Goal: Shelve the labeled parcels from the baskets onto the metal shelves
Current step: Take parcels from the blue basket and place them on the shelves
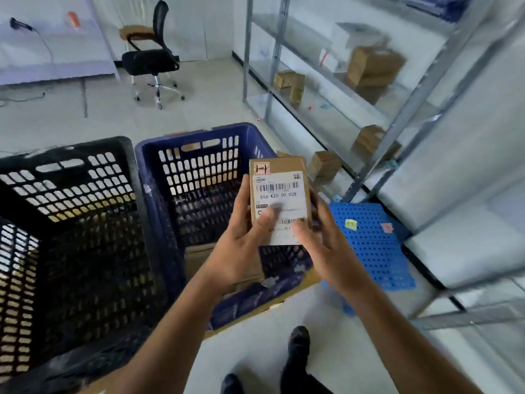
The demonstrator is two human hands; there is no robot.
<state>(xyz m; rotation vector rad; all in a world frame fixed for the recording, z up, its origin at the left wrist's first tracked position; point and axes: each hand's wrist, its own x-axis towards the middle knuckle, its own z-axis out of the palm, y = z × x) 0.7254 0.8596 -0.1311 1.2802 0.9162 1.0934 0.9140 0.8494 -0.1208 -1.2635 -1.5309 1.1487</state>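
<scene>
Indoors, pale floor [213, 89], blue basket [199, 132], metal shelves [246, 52]; left hand [241, 251] and right hand [321, 245] fingers [267, 221] tight around parcel [278, 191].

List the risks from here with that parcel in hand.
1. The left hand has its thumb over part of the label on the parcel, so it may be misread and shelved wrongly.
2. The blue perforated panel lies on the floor before the metal shelves; stepping that way could mean a trip.

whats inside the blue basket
Brown cardboard lies at the bottom of the blue basket. The left hand and the parcel in it cover the rest.
</scene>
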